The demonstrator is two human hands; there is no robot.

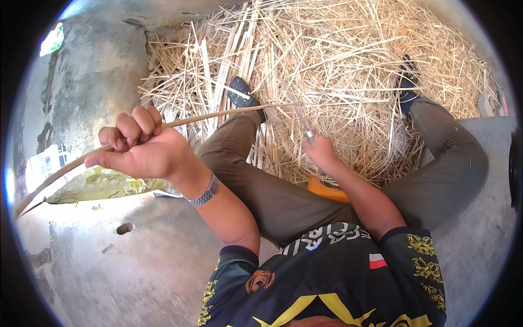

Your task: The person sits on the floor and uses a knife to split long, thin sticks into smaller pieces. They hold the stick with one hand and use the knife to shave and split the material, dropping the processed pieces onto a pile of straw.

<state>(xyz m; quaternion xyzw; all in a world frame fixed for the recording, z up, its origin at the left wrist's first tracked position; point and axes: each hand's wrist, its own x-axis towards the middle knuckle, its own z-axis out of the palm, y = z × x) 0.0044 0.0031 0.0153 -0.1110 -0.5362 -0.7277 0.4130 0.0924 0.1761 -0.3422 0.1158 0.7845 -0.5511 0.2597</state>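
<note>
My left hand [139, 143] is closed around a long, thin bamboo strip [215, 114], palm turned up. One end of the strip runs past my thumb to the lower left; the other tapers off to the right, over the straw-like shavings. In my right hand [320, 152] is a knife [298, 113] with a narrow blade, pointing away from me. The strip's thin end meets or crosses the blade in view; whether they touch I cannot tell. My right fingers wrap the handle and hide most of it.
A thick heap of pale shavings [348, 65] covers the floor ahead, with longer flat strips [235, 49] at its left. My legs spread around it, dark shoes [242, 92] on the shavings. An orange object [327, 189] lies partly hidden between my thighs. A concrete wall [98, 76] rises at left.
</note>
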